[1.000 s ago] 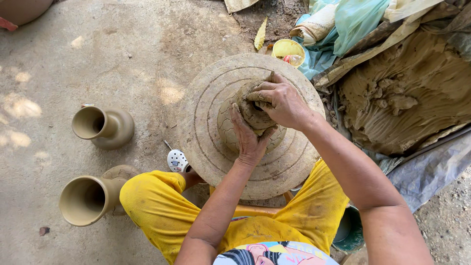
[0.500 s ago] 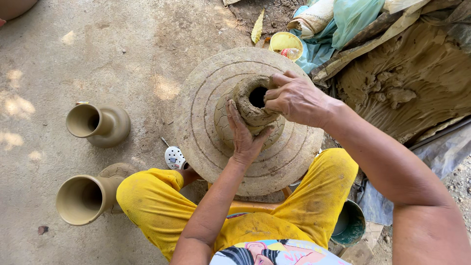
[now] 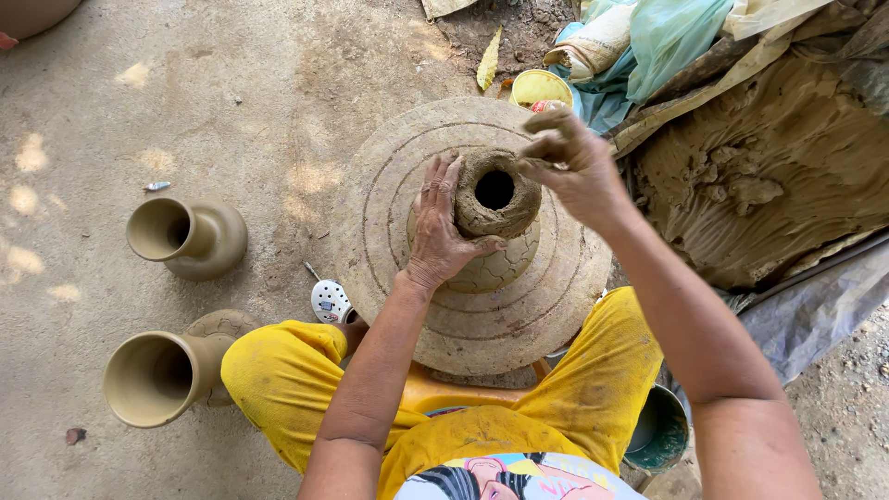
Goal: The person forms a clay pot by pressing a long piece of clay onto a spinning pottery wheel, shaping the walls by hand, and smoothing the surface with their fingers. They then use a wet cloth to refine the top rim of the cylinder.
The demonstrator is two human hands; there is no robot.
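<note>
A person is shaping a wet clay pot (image 3: 495, 199) on a round potter's wheel (image 3: 389, 231).

The left hand (image 3: 437, 231) is lying open against the pot's side; the right hand (image 3: 569, 167) is pinching its rim with curled fingers.

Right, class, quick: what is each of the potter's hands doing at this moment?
Left hand: open, palm pressed flat against the side of the clay pot.
Right hand: fingers curled, pinching the pot's rim.
</note>
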